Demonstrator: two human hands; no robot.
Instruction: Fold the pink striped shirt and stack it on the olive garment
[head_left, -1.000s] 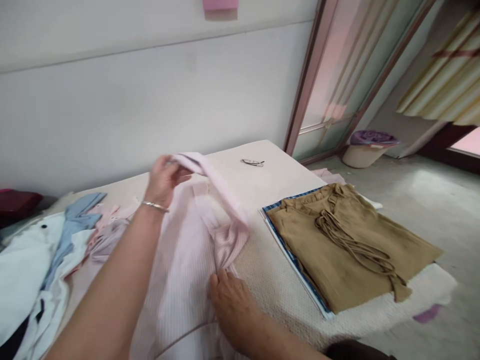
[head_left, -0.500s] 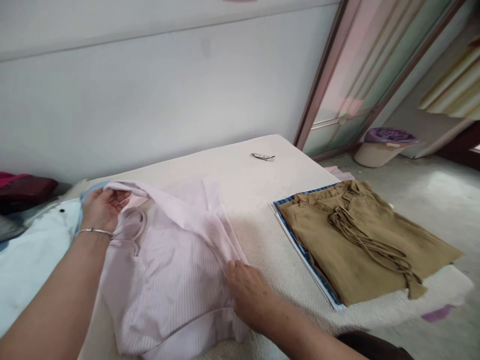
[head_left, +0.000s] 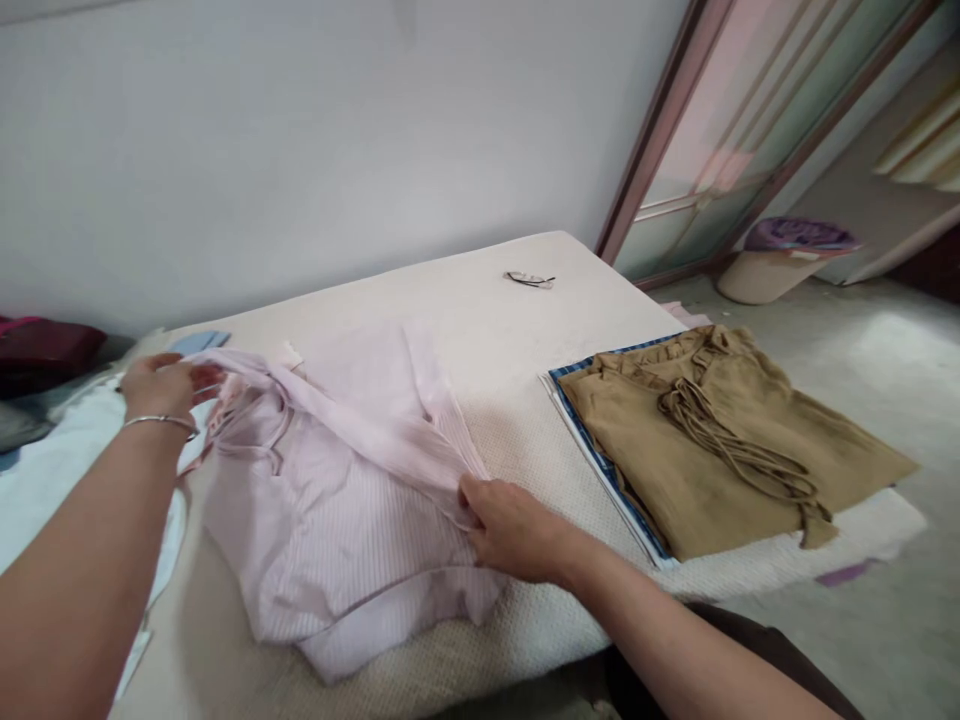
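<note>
Pink shirt (head_left: 352,500) pinched by left hand (head_left: 161,385), right hand (head_left: 510,525).

- No text, label, brand, number or sign is showing legibly anywhere in the head view.
- The pale pink striped garment (head_left: 352,500) is lying with plain fabric facing up — no tag or print is showing that can be read.
- The folded tan garment (head_left: 720,440) is showing no lettering either, and the blue-edged board (head_left: 600,470) under it is presenting only a checked border.
- The small dark object (head_left: 529,280) far back on the table (head_left: 480,300) is appearing too small to tell whether it is bearing any marking.
</note>
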